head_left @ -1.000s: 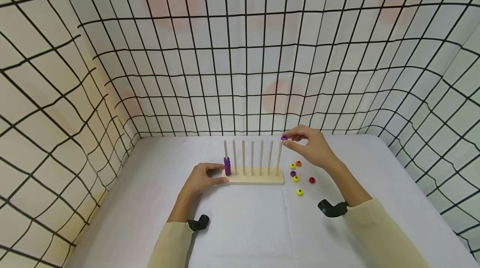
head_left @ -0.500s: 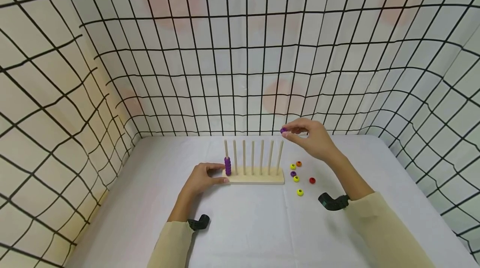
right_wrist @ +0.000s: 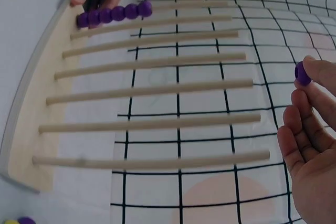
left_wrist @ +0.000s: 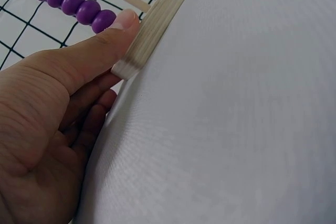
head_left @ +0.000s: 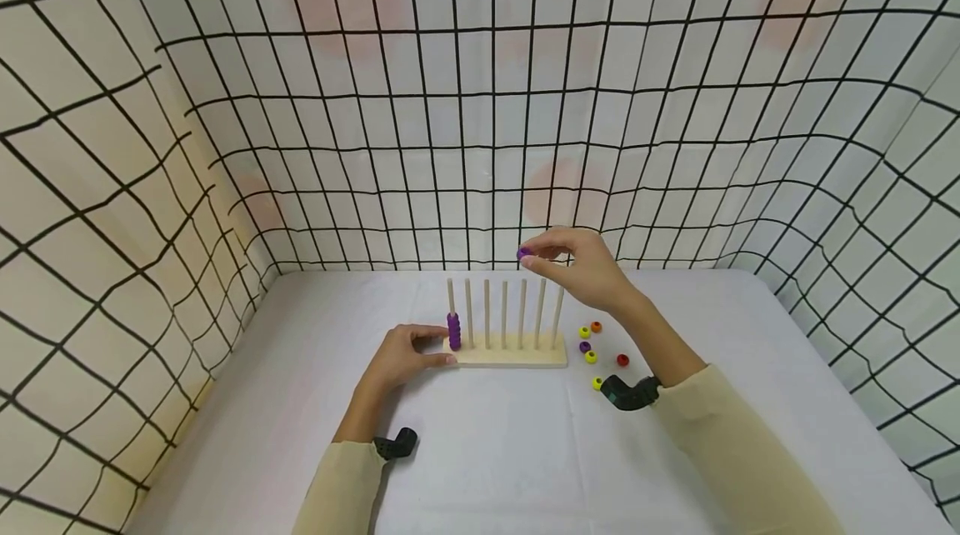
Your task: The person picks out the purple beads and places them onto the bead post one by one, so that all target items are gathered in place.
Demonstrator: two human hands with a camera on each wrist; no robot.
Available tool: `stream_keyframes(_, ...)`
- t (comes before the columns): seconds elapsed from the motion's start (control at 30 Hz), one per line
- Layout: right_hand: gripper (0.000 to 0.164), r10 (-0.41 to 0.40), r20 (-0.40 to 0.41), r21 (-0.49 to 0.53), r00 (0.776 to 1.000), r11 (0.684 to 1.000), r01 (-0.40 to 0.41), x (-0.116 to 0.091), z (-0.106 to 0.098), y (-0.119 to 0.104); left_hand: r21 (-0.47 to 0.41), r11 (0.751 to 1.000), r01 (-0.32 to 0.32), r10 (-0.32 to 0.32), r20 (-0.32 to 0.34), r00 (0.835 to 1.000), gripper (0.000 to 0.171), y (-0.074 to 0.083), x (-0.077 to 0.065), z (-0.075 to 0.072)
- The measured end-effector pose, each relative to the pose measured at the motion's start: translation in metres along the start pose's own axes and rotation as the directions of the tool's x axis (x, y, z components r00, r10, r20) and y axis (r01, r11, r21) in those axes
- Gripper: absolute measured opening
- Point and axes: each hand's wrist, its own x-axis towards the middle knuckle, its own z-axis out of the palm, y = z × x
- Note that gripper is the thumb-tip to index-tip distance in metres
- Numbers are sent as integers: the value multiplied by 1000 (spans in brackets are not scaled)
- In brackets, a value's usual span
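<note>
My right hand (head_left: 581, 268) pinches a purple bead (right_wrist: 302, 73) between thumb and fingertips, above the tops of the pegs. Below it on the table stands a wooden peg board (head_left: 510, 359) with a row of several upright pegs. Purple beads (head_left: 453, 332) are stacked on its leftmost peg; the other pegs are bare. My left hand (head_left: 402, 358) grips the board's left end, thumb on the near edge, as the left wrist view also shows beside the purple stack (left_wrist: 73, 2). The held bead is apart from every peg.
To the right of the board lie loose beads: an orange bead (head_left: 596, 327), a red bead (head_left: 622, 360), a purple bead (head_left: 585, 347) and yellow beads (head_left: 591, 357). One yellow bead is partly hidden by the right wrist camera (head_left: 628, 392). A black-grid cloth wall (head_left: 480, 127) surrounds the white table (head_left: 495, 452).
My right hand rises off the rightmost peg's top and then moves left with the purple bead, now over the middle-right pegs. My left hand keeps its grip on the board.
</note>
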Motion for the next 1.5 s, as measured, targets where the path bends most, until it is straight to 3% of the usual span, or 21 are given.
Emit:
stream_keyframes(0.6, 26, -53, 110, 39, 993, 998, 49, 35, 51, -34, -16, 1000, -3, 3, 2, 1000, 52, 1, -2, -4)
stream_keyframes(0.93, 24, -45, 159, 18, 986, 999, 42, 48, 71, -38, -10, 1000, -22, 22, 3, 1000, 52, 2, -2, -4)
stream_keyframes(1.5, 20, -39, 232, -65, 972, 996, 56, 45, 77, -35, 4, 1000, -8, 8, 15, 1000, 53, 2, 0, -3)
